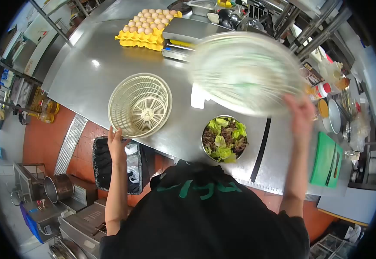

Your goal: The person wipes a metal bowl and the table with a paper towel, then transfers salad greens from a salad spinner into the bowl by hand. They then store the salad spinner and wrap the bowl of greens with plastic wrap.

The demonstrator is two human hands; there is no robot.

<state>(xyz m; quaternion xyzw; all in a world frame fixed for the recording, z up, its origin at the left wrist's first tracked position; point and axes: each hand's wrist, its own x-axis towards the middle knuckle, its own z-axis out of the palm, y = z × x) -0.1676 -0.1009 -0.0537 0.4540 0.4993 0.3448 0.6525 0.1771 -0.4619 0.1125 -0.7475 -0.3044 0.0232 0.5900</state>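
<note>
My left hand (116, 144) grips the near-left rim of a cream slotted plastic basket (123, 99), which looks like a salad spinner insert. The basket stands on the steel counter with nothing inside. My right hand (300, 114) is closed on the edge of a large pale translucent bowl (209, 56), raised above the counter and smeared by motion. Greenish patches show in its middle, too blurred to identify. Below it, close to my body, stands a round metal bowl (204, 144) filled with green and reddish-brown lettuce leaves (226, 134).
Eggs (151, 19) sit in stacked yellow trays (140, 41) at the back, beside a steel box (179, 52). A green cutting board (322, 159) with knives lies to the right, near bottles and jars (322, 90). A black-lined bin (106, 162) stands below the counter's front edge.
</note>
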